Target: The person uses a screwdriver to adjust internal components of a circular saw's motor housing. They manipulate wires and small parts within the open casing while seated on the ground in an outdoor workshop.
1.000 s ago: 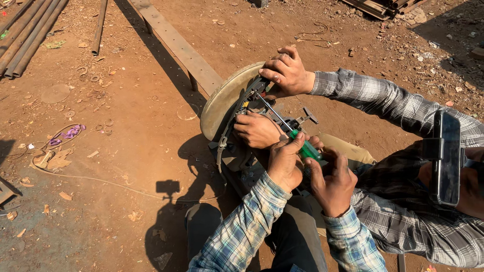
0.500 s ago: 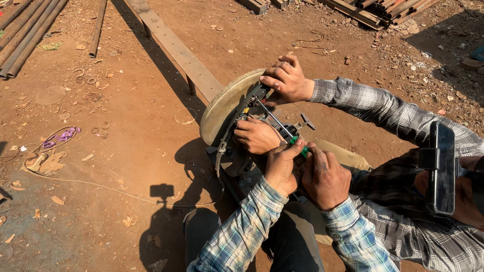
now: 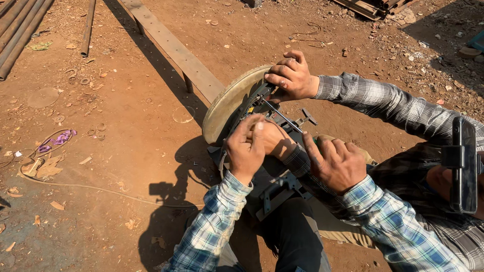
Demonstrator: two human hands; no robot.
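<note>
Red dirt yard: left hand (image 3: 245, 148) presses, fingers together, on the black metal machine frame (image 3: 275, 189) beside the tan round disc (image 3: 229, 103); right hand (image 3: 335, 163) rests half-spread; crowded co-worker's hands (image 3: 292, 78) risk pinched fingers

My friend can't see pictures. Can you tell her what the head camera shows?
The person's left hand and right hand work on a dark metal machine with a round tan disc guard, outdoors on red dirt ground. A co-worker's hand in a grey plaid sleeve steadies the top. A long steel beam lies behind.
</note>
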